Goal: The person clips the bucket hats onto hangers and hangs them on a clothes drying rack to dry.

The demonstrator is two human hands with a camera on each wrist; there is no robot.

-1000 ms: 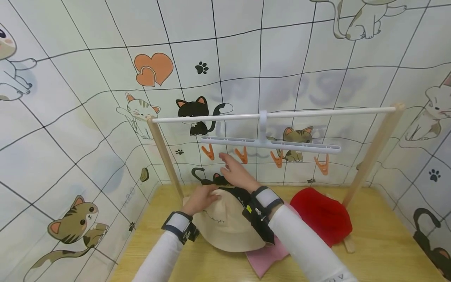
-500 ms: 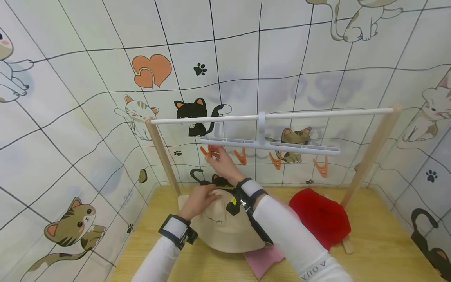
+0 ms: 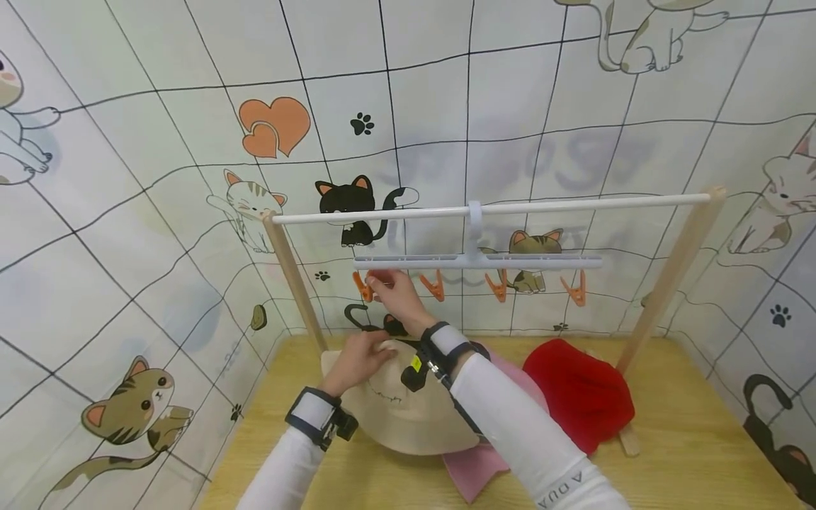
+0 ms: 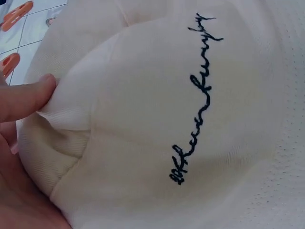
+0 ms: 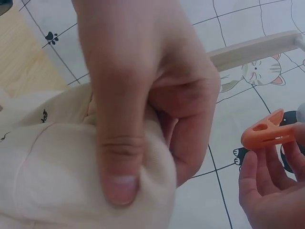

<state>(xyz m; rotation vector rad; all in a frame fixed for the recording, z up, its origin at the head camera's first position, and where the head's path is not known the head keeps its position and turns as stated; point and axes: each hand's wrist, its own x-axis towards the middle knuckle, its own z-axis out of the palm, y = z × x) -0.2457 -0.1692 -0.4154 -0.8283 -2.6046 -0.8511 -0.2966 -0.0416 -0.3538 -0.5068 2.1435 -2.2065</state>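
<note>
My left hand (image 3: 353,363) pinches the crown of a beige bucket hat (image 3: 414,425); in the left wrist view the thumb lies on the fabric, near dark stitched script on the hat (image 4: 195,114). My right hand (image 3: 401,301) is raised behind the hat and pinches the leftmost orange clothespin (image 3: 362,287) on a white hanger (image 3: 535,263). In the right wrist view that clothespin (image 5: 269,133) lies between the right thumb and fingers, a short way from the bunched hat top. Several more orange clothespins, such as one (image 3: 496,286), hang along the bar.
The hanger hooks over a white rod (image 3: 612,205) on wooden posts (image 3: 669,283). A red hat (image 3: 580,397) and pink fabric (image 3: 468,471) lie right of the beige hat on the wooden table (image 3: 701,453). A cat-patterned sheet (image 3: 191,127) surrounds the table.
My right hand has risen to the leftmost clothespin and taken hold of it. The hanger has swung, its left end now lower and further left. My left hand stays on the beige hat.
</note>
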